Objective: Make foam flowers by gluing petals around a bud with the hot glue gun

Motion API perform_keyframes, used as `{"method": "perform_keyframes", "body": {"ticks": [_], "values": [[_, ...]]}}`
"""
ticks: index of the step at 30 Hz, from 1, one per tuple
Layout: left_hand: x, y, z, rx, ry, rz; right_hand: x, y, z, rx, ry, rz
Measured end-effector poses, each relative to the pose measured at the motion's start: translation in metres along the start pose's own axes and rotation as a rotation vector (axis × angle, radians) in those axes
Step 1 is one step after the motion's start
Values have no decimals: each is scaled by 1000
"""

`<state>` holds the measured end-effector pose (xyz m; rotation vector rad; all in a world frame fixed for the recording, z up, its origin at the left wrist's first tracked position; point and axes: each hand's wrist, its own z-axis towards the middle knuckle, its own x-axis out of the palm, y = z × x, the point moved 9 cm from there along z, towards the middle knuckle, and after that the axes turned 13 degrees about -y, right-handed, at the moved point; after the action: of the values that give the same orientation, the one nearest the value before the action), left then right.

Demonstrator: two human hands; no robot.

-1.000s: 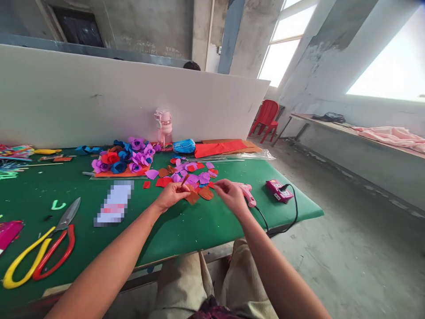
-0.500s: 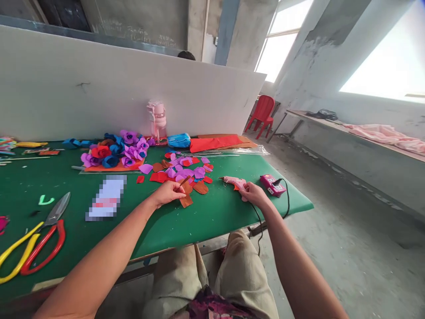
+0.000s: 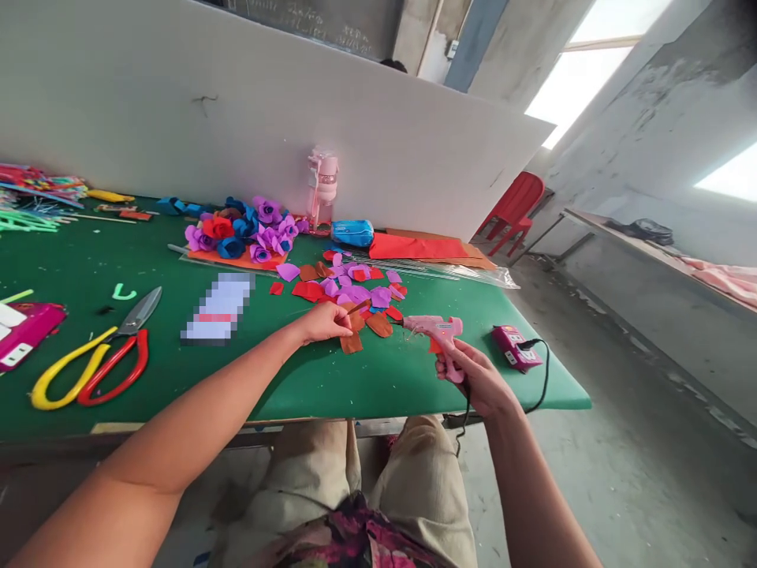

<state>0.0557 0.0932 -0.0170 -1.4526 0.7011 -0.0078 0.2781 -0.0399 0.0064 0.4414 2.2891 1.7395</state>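
Two bare arms [image 3: 206, 434] reach forward over the green table [image 3: 378, 386], the left slanting in from the lower corner, the right rising more steeply. The left hand [image 3: 325, 322] pinches a thin brown strip [image 3: 359, 307] between thumb and fingertips, just beside the scattered paper petals [image 3: 348, 292]. The right hand [image 3: 476, 375] curls around the handle of a pink glue gun [image 3: 434, 325] (a scrap of orange paper [image 3: 435, 346] shows below the barrel), its nozzle pointing across toward the petals and the left hand. Its black cord [image 3: 467, 402] drops beside the right wrist.
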Motion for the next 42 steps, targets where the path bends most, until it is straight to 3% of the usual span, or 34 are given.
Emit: {"method": "perform_keyframes", "body": {"ticks": [8,18,42], "values": [[2,4,3,18,-8,19,55,15,-23,-220,180,-511],[1,4,4,28,-13,43,91,42,-38,-656,201,-901],[0,-3,3,68,-20,29,105,36,-41,-690,227,-1061]]}}
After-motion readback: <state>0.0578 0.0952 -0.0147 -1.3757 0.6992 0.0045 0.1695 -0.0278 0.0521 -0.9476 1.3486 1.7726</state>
